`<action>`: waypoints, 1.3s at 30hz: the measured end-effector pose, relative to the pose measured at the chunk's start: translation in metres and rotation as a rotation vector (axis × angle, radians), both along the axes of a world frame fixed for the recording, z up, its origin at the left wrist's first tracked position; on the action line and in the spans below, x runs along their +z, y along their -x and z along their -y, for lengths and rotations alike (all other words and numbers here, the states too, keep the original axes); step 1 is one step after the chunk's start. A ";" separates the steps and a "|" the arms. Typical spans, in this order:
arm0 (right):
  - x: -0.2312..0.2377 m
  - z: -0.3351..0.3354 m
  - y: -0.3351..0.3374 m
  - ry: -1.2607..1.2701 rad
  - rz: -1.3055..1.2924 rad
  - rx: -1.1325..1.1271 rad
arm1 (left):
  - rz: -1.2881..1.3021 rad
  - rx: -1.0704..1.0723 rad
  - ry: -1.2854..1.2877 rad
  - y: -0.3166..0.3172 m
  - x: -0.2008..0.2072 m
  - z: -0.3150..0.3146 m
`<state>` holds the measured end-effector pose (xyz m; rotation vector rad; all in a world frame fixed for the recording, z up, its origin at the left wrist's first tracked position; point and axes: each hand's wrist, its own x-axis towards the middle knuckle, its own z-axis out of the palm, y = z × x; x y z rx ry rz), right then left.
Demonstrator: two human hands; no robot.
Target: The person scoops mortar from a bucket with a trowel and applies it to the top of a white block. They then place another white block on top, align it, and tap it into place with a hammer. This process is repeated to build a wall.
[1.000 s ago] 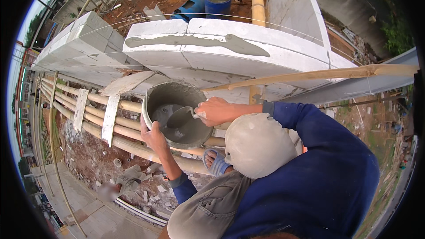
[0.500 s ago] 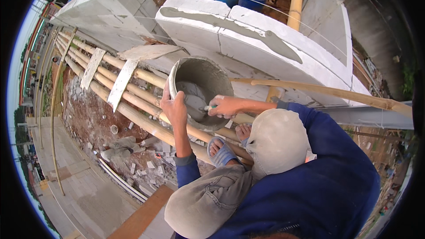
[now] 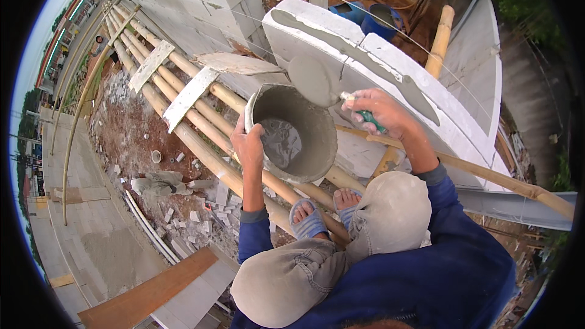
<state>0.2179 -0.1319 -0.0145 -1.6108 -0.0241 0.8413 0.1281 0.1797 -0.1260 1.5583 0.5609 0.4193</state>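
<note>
My left hand [image 3: 248,146] is closed on the rim of a mortar-crusted bucket [image 3: 329,146], tilted so that its mouth faces me. Wet grey mortar [image 3: 280,140] lies in the bottom. In my right hand [image 3: 381,113] is the green handle of a trowel; its rounded, mortar-coated blade [image 3: 309,79] is raised above the bucket's far rim, close to the wall. Just beyond stands a wall of white blocks [image 3: 317,55], with a long strip of grey mortar [image 3: 372,67] spread along its top.
I crouch on bamboo poles [image 3: 201,152] laid as a scaffold, with white boards [image 3: 190,99] across them. A bamboo rail [image 3: 487,173] runs at my right. Thin string stretches above the wall. Blue drums [image 3: 381,21] stand behind it. Rubble [image 3: 201,216] lies on the ground below.
My right hand has lifted the trowel out of the bucket, up and to the right toward the wall. My left hand still grips the rim. The whole view has shifted slightly.
</note>
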 end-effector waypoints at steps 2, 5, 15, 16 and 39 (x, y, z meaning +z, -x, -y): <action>0.011 -0.002 -0.033 -0.016 0.127 -0.080 | -0.016 -0.005 -0.025 0.001 0.004 0.006; 0.014 -0.035 -0.100 0.059 0.348 -0.181 | -0.019 0.011 -0.079 0.005 0.018 0.018; -0.060 -0.105 -0.298 0.568 1.070 -0.087 | 0.105 -0.037 0.048 0.008 0.002 0.021; -0.059 -0.081 -0.309 0.613 1.161 -0.110 | 0.039 -0.052 -0.026 0.001 0.003 0.025; -0.060 0.014 -0.132 0.971 1.089 -0.247 | 0.072 -0.003 -0.142 -0.006 -0.007 0.027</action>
